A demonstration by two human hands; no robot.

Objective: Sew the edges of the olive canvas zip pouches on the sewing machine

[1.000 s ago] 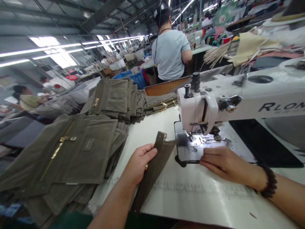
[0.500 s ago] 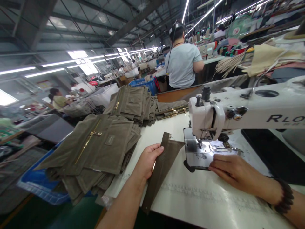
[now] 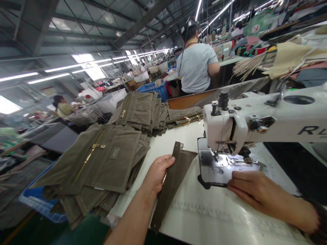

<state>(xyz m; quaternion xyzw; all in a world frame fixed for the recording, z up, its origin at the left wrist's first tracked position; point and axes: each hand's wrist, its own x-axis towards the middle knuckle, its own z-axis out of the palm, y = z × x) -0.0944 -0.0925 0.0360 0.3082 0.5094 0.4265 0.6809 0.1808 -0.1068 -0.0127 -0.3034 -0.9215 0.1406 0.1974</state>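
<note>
We are holding a cloth piece (image 3: 175, 170) beside the sewing machine (image 3: 230, 126)

Our left hand (image 3: 159, 173) is grasping the olive cloth piece by its dark strip, the thumb lying on top and the fingers curling out of sight underneath. That grip along one side is probably keeping the strip straight while the wider part is fanning out over the white table (image 3: 189, 221). A bit of gold metal (image 3: 164, 178) is glinting beside the fingers, perhaps part of a zipper. The cloth's pointed corner is reaching just beside the metal plate (image 3: 211, 173), so nothing of it is lying under the needle.

Our right hand (image 3: 258, 190) is resting at the front edge of that plate with its fingers bent together; we cannot tell whether they are pinching anything. Its place is likely keeping it handy to the needle area, yet clear of it.

On our left, a front pile of pouches (image 3: 102, 163) is leaning over a blue crate (image 3: 38, 200), and a back pile (image 3: 138, 109) is standing behind it. Both are sitting beyond the left arm, presumably to leave the tabletop working room. Some zippered pieces (image 3: 184, 117) are lying at the table's far end, near the machine's head. Farther off, a co-worker (image 3: 196, 66) is facing away from us.
</note>
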